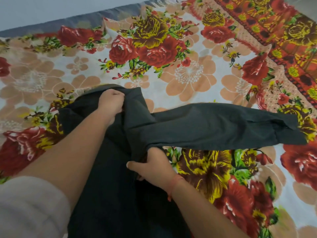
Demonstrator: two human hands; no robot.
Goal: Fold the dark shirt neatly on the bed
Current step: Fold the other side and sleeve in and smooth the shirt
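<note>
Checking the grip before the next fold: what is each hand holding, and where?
Both hold the dark cloth shirt: the left hand bunches its top edge, the right hand grips the side under the outstretched sleeve.

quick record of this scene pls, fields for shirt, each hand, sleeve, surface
shirt: dark shirt lying bunched on the bed, not yet folded
left hand: left hand grips the shirt's far edge, fingers curled into the cloth
right hand: right hand grips the cloth near where the sleeve meets the body
sleeve: long sleeve stretched out to the right over the sheet
surface: floral bedsheet in red, yellow and peach
</note>
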